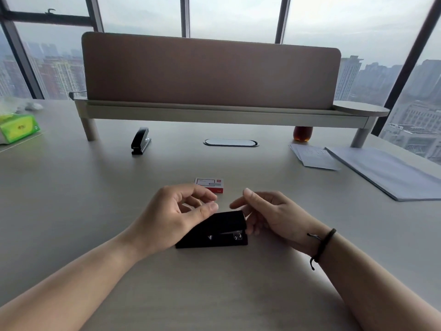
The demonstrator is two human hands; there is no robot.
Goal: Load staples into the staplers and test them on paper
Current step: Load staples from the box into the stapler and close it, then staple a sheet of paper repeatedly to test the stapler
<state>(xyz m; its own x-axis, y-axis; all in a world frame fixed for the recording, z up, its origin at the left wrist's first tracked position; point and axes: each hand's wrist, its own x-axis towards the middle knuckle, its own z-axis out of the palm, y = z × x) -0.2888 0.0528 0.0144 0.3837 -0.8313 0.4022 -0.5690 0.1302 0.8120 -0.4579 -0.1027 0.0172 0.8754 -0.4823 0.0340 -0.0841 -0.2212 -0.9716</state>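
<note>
A black stapler lies closed on the desk in front of me, its metal mouth facing right. My left hand hovers over its rear end with fingers curled and apart, holding nothing. My right hand sits just right of the stapler's front, fingers loosely spread, some touching its nose. A small red and white staple box lies just beyond my hands. A second black stapler stands far left under the shelf. White paper sheets lie at the far right.
A raised shelf with a brown divider panel spans the back of the desk. A green tissue pack sits far left. An oval cable port, a dark bottle and a larger paper stack lie behind and right.
</note>
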